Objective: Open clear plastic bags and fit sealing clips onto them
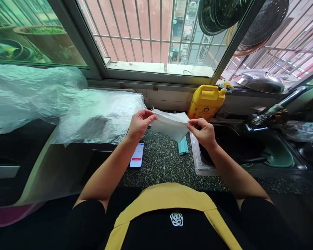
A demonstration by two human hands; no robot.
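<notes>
A white, thin sheet that looks like a paper towel or cloth (169, 125) is stretched between my two hands above the speckled countertop (156, 156). My left hand (142, 122) pinches its left edge between thumb and fingers. At the right edge, my right hand (203, 132) pinches it the same way. The sheet looks folded along its top and sags a little. Partly hidden below it lie light-blue flat strips (183, 146). A phone with a lit screen (137, 155) rests on the counter under my left forearm.
A yellow jug (206, 101) with a pump top stands behind my right hand. To the right, a sink with a dark pan (232, 144) and a faucet (273, 110). Plastic-covered items (101, 114) fill the left. A clear tray edge (198, 159) borders the sink.
</notes>
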